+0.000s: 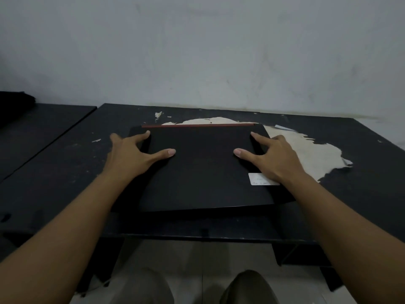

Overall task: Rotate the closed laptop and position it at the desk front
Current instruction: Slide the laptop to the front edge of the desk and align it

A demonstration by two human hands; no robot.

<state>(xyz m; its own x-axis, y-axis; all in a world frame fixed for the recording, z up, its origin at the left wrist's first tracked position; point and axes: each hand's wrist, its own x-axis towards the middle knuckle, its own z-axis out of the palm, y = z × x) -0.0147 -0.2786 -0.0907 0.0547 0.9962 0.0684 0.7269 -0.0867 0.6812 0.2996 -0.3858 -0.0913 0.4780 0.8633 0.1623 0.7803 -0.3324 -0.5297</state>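
Note:
A closed black laptop (203,172) lies flat on the dark desk (65,176), its red hinge strip along the far edge and a white sticker near its right front corner. Its front edge sits a little back from the desk's front edge. My left hand (133,154) grips the laptop's left side, thumb on the lid and fingers spread over the far left corner. My right hand (269,156) holds the right side the same way, partly covering the sticker.
The desk's black surface has peeled away behind and to the right of the laptop, showing a pale patch (311,154). A second dark table (37,126) adjoins on the left. A white wall (219,51) stands close behind. My knees show below.

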